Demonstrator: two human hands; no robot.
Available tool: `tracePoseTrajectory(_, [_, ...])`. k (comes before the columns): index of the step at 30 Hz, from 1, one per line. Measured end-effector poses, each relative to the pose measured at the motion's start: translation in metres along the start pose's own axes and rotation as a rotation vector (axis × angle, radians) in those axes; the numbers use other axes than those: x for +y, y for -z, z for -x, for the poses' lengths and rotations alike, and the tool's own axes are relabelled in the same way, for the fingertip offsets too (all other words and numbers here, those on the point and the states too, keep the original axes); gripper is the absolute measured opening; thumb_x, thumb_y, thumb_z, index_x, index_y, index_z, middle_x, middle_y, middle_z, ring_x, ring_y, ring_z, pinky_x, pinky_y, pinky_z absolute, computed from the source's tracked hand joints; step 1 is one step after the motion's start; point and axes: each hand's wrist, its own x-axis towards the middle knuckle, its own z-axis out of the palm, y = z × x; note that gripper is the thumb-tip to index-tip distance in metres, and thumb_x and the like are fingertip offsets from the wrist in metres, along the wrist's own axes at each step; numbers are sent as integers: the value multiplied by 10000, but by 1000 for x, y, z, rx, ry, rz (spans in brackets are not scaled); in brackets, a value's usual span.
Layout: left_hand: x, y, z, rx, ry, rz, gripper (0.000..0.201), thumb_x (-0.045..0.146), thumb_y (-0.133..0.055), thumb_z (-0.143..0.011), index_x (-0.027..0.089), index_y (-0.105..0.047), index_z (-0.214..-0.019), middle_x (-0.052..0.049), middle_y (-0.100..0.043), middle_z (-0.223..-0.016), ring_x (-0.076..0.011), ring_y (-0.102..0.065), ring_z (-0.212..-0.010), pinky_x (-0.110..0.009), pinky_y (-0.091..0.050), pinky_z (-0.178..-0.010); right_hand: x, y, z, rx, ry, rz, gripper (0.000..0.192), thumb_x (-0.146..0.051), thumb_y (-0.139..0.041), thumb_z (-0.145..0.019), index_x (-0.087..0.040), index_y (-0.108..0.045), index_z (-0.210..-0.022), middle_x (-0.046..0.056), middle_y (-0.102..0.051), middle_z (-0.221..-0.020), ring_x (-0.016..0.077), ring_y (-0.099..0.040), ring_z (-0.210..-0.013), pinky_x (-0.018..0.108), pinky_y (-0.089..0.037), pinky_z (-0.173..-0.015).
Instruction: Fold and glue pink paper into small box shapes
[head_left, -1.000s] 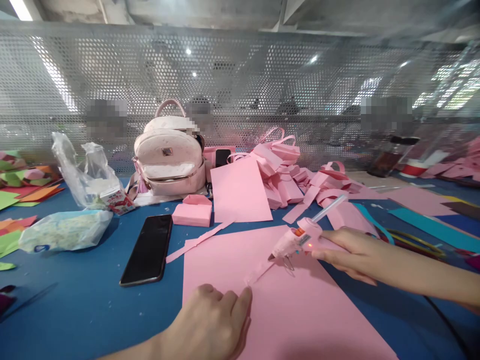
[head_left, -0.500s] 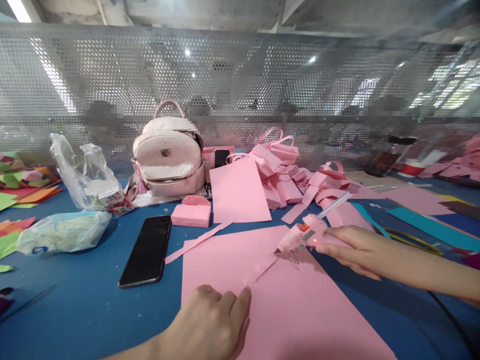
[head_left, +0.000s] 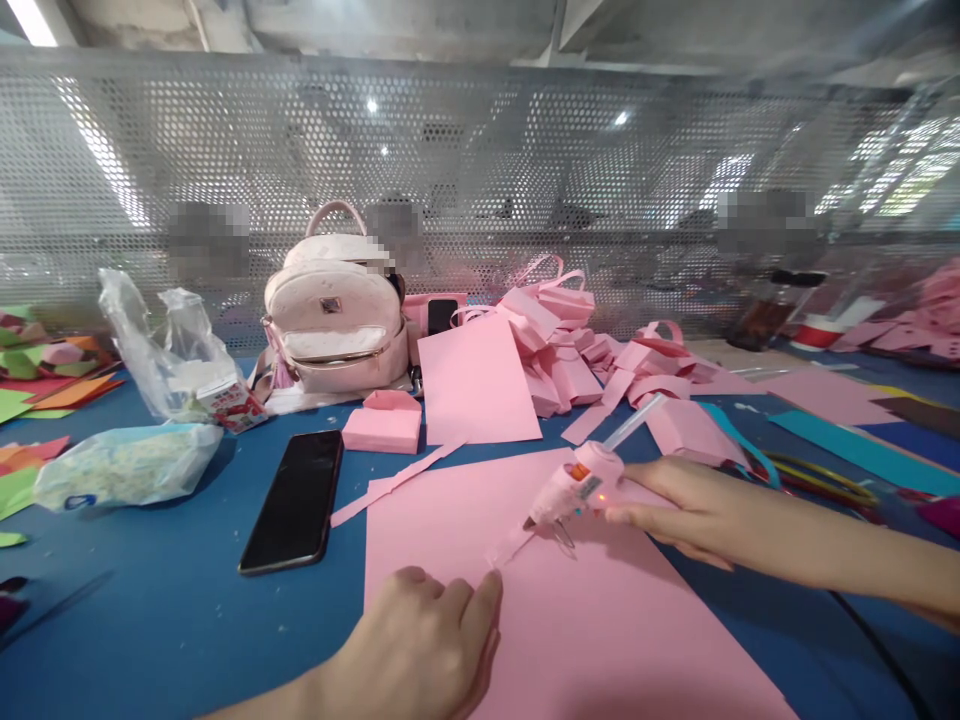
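Head view: glue gun (head_left: 576, 487) lying on a slant, nozzle aimed near-left and down at a narrow pink strip (head_left: 512, 545), clear glue stick jutting far-right from its back. Gripped by right hand (head_left: 670, 497), fingers wrapped round the handle, reaching in from the right. Strip flat on a large pink sheet (head_left: 600, 620), long axis running near-left to far-right, near end pinned under a fingertip of left hand (head_left: 420, 645), fingers curled, pressing down. Black phone (head_left: 295, 498) left of the sheet on blue table (head_left: 150, 620). Pale backpack (head_left: 335, 325) and heap of folded pink paper (head_left: 570, 350) farther back.
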Motion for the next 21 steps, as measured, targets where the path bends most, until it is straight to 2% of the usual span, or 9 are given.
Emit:
tracePoseTrajectory(2, [0, 1, 0, 1, 3, 2, 363, 175, -585, -889, 70, -532, -1232, 32, -668, -686, -189, -600, -433, -366, -409, -346, -7, -1, -1, -50, -42, 18, 516, -685, -518, -897, -188, -656, -923, -49, -457, -494, 159, -476, -469, 263, -368, -487])
tracePoseTrajectory(6, [0, 1, -1, -1, 5, 3, 357, 177, -566, -902, 71, -526, -1240, 33, -662, -678, -188, -602, -433, -363, -407, -354, -14, -6, -2, -4, -25, 39, 553, -733, -513, -861, -206, -678, -866, 27, -619, -725, 181, -568, -562, 274, -415, -505])
tracePoseTrajectory(11, [1, 0, -1, -9, 3, 1, 350, 174, -558, -907, 66, -522, -1238, 30, -659, -682, -189, -604, -441, -364, -400, -358, -25, -8, -3, -35, 107, 28, 553, -706, -497, -894, -249, -725, -1104, 75, -699, -979, 279, -663, -860, 309, -494, -660])
tracePoseTrajectory(16, [1, 1, 0, 6, 15, -2, 355, 182, -574, -894, 74, -522, -1229, 33, -659, -674, -182, -602, -432, -354, -389, -363, -34, -6, -6, -77, 167, 39, 570, -699, -471, -912, -242, -718, -1147, 77, -720, -1041, 316, -662, -951, 354, -507, -772])
tracePoseTrajectory(21, [1, 2, -1, 0, 12, 1, 370, 187, -601, -879, 74, -525, -1222, 38, -658, -669, -176, -605, -433, -345, -386, -367, -26, -8, -8, -74, 104, 49, 556, -709, -463, -910, -268, -714, -1135, 68, -704, -1003, 289, -662, -882, 313, -499, -683])
